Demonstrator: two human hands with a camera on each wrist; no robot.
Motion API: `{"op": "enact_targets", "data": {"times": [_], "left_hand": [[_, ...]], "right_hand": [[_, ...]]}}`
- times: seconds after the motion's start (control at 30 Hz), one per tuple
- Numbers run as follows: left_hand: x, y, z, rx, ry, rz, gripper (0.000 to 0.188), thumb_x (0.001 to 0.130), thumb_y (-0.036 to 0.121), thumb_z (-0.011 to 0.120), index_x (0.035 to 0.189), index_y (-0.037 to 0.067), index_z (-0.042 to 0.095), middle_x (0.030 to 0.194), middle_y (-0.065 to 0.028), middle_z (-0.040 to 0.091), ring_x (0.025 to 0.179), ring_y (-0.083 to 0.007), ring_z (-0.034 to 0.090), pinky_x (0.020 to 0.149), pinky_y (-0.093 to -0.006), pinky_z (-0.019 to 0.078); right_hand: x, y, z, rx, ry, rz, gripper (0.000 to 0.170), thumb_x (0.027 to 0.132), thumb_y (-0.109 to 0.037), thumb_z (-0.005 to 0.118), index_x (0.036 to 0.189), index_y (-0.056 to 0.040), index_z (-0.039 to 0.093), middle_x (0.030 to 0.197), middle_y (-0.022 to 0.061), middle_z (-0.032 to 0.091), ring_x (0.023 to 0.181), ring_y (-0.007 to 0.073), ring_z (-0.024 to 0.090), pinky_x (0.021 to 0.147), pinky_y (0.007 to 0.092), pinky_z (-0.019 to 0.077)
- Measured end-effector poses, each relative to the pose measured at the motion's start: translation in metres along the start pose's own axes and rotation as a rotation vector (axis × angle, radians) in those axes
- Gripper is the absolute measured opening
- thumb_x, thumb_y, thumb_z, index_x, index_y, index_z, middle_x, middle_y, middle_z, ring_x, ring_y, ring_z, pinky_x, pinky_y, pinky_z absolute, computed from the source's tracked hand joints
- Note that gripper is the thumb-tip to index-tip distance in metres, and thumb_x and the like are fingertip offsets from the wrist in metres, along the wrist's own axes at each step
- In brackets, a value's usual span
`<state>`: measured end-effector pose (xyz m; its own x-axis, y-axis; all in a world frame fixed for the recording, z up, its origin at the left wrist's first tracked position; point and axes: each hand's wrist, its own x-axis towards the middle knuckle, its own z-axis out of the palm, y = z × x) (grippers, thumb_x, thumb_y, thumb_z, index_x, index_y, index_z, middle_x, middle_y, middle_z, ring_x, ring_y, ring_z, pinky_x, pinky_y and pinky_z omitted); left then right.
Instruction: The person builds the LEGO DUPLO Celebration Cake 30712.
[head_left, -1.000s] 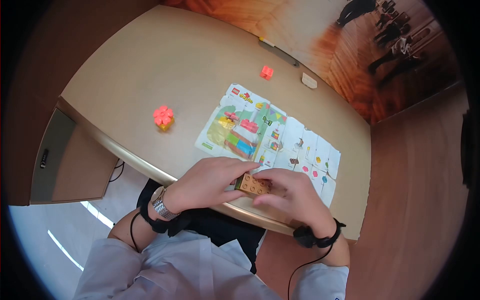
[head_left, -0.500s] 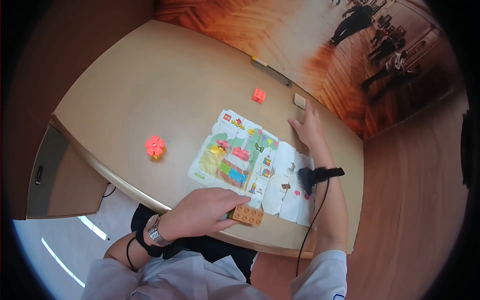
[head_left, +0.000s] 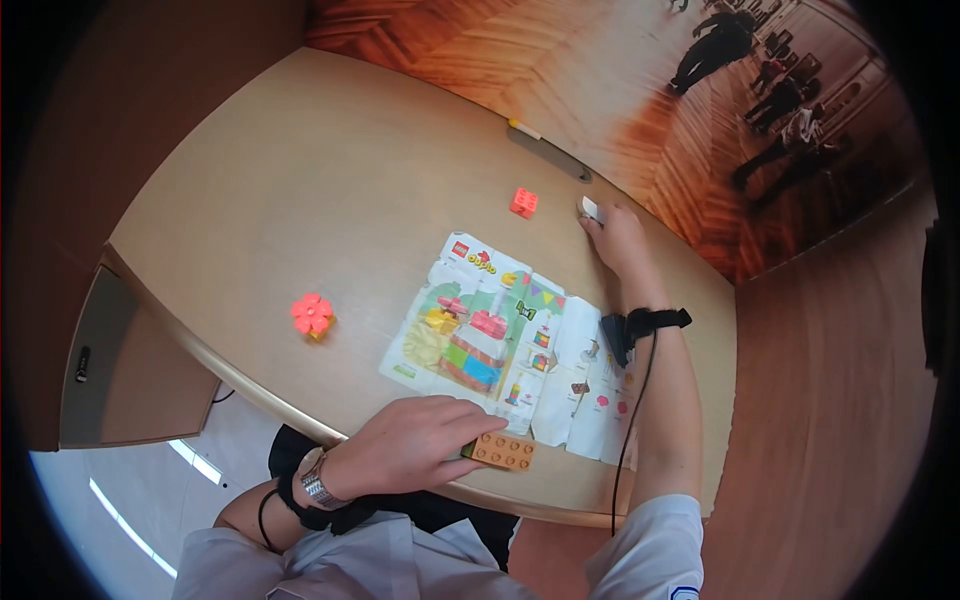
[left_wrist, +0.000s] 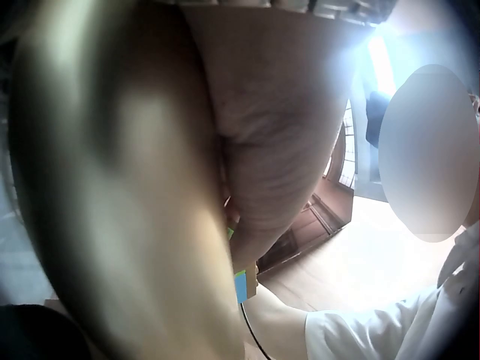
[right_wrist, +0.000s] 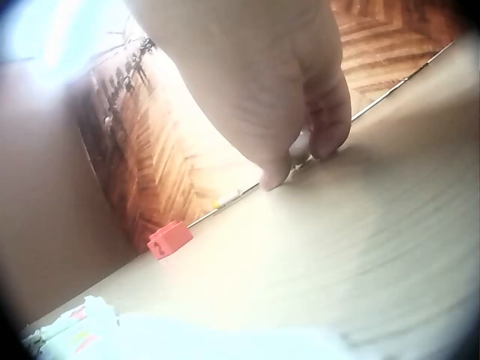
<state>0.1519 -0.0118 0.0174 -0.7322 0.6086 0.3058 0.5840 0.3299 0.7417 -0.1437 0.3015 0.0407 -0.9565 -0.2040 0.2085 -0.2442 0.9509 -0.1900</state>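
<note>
My left hand (head_left: 415, 445) grips a stack of toy bricks near the table's front edge. On top of it is a tan brick (head_left: 503, 451) with several studs; a blue part (left_wrist: 240, 287) and a bit of green show in the left wrist view. At the back of the table my right hand (head_left: 622, 243) pinches a small white brick (head_left: 591, 208) between thumb and fingers. In the right wrist view the fingers hide most of that white brick (right_wrist: 300, 144), low over the tabletop.
A creased instruction sheet (head_left: 470, 330) lies between the hands. A coral brick (head_left: 523, 202) sits left of my right hand, and a coral flower on a yellow brick (head_left: 312, 317) stands at the left. A yellow-tipped pen (head_left: 525, 130) lies along the back wall.
My right hand has left the tan brick, reached to the back of the table and taken hold of the white brick. My left hand keeps the stack near the front edge.
</note>
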Motion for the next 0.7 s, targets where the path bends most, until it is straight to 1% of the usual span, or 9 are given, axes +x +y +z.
{"op": "enact_targets", "data": {"times": [0.1, 0.2, 0.3, 0.37, 0.4, 0.47, 0.57, 0.67, 0.7], "left_hand": [[0.0, 0.0, 0.001, 0.01, 0.002, 0.004, 0.055, 0.088, 0.02, 0.083, 0.138, 0.007, 0.064, 0.116, -0.0103, 0.072, 0.108, -0.0314, 0.07, 0.09, -0.0438, 0.0578], [0.0, 0.0, 0.001, 0.007, 0.008, 0.0, 0.054, 0.088, 0.02, 0.083, 0.137, 0.006, 0.064, 0.115, -0.0107, 0.072, 0.108, -0.0319, 0.07, 0.091, -0.0438, 0.0578], [0.0, 0.001, 0.001, 0.007, 0.006, -0.02, 0.055, 0.088, 0.021, 0.083, 0.138, 0.006, 0.064, 0.116, -0.0112, 0.073, 0.108, -0.0326, 0.07, 0.091, -0.044, 0.0578], [-0.001, 0.001, 0.003, -0.009, -0.012, -0.056, 0.056, 0.088, 0.021, 0.083, 0.138, 0.006, 0.064, 0.116, -0.0115, 0.073, 0.108, -0.0329, 0.07, 0.092, -0.0442, 0.0577], [-0.001, -0.001, 0.004, -0.014, 0.021, -0.043, 0.057, 0.088, 0.024, 0.083, 0.139, 0.008, 0.065, 0.116, -0.0116, 0.074, 0.106, -0.0326, 0.071, 0.09, -0.0429, 0.0579], [-0.001, -0.001, 0.005, -0.022, 0.053, -0.033, 0.057, 0.089, 0.026, 0.084, 0.141, 0.011, 0.066, 0.115, -0.0117, 0.074, 0.103, -0.0323, 0.072, 0.088, -0.0415, 0.0581], [-0.001, -0.001, 0.006, 0.004, 0.074, -0.013, 0.059, 0.088, 0.025, 0.084, 0.142, 0.011, 0.065, 0.11, -0.0102, 0.074, 0.096, -0.0307, 0.072, 0.085, -0.0411, 0.0578], [-0.001, 0.0, 0.007, 0.022, 0.085, -0.012, 0.059, 0.087, 0.024, 0.086, 0.141, 0.011, 0.066, 0.11, -0.0105, 0.074, 0.092, -0.0291, 0.073, 0.084, -0.0402, 0.0582], [-0.001, 0.0, 0.007, 0.018, 0.089, -0.017, 0.061, 0.086, 0.023, 0.087, 0.142, 0.011, 0.066, 0.11, -0.0102, 0.074, 0.088, -0.0266, 0.073, 0.082, -0.0386, 0.0585]], "right_hand": [[-0.013, -0.026, -0.013, -0.142, -0.14, 0.009, 0.043, 0.093, -0.027, 0.081, 0.124, 0.0013, 0.07, 0.119, 0.0272, 0.072, 0.113, 0.0456, 0.069, 0.095, 0.0524, 0.055], [-0.041, -0.032, -0.013, -0.01, -0.03, -0.093, 0.039, 0.095, -0.023, 0.077, 0.124, 0.0019, 0.071, 0.123, 0.0275, 0.071, 0.115, 0.0453, 0.068, 0.096, 0.0512, 0.0558], [-0.08, -0.042, -0.013, 0.196, 0.156, -0.225, 0.045, 0.097, -0.02, 0.073, 0.137, 0.0001, 0.068, 0.125, 0.023, 0.073, 0.114, 0.0385, 0.071, 0.093, 0.0469, 0.058], [-0.121, -0.066, -0.031, 0.718, 0.037, 0.017, 0.053, 0.101, -0.019, 0.069, 0.151, -0.0033, 0.061, 0.127, 0.0149, 0.075, 0.113, 0.0271, 0.072, 0.09, 0.0383, 0.059], [-0.144, -0.073, -0.038, 0.722, 0.014, 0.036, 0.053, 0.101, -0.019, 0.069, 0.151, -0.0033, 0.061, 0.127, 0.0149, 0.075, 0.113, 0.0271, 0.072, 0.09, 0.0383, 0.059], [-0.18, -0.085, -0.056, 0.959, -0.077, 0.111, 0.058, 0.104, -0.021, 0.06, 0.159, -0.0038, 0.054, 0.134, 0.0098, 0.073, 0.101, 0.0159, 0.068, 0.082, 0.0307, 0.0567], [-0.226, -0.093, -0.085, 1.057, -0.336, 0.117, 0.059, 0.104, -0.023, 0.052, 0.159, -0.0013, 0.053, 0.14, 0.0123, 0.067, 0.091, 0.0134, 0.063, 0.076, 0.0287, 0.0536], [-0.258, -0.111, -0.096, 1.181, -0.393, 0.144, 0.062, 0.102, -0.024, 0.048, 0.158, 0.0006, 0.053, 0.141, 0.0116, 0.063, 0.087, 0.0108, 0.059, 0.071, 0.0277, 0.0502], [-0.263, -0.105, -0.101, 1.223, -0.503, 0.136, 0.058, 0.101, -0.019, 0.057, 0.155, 0.0016, 0.054, 0.139, 0.0132, 0.063, 0.092, 0.0146, 0.061, 0.077, 0.03, 0.0528]]}}
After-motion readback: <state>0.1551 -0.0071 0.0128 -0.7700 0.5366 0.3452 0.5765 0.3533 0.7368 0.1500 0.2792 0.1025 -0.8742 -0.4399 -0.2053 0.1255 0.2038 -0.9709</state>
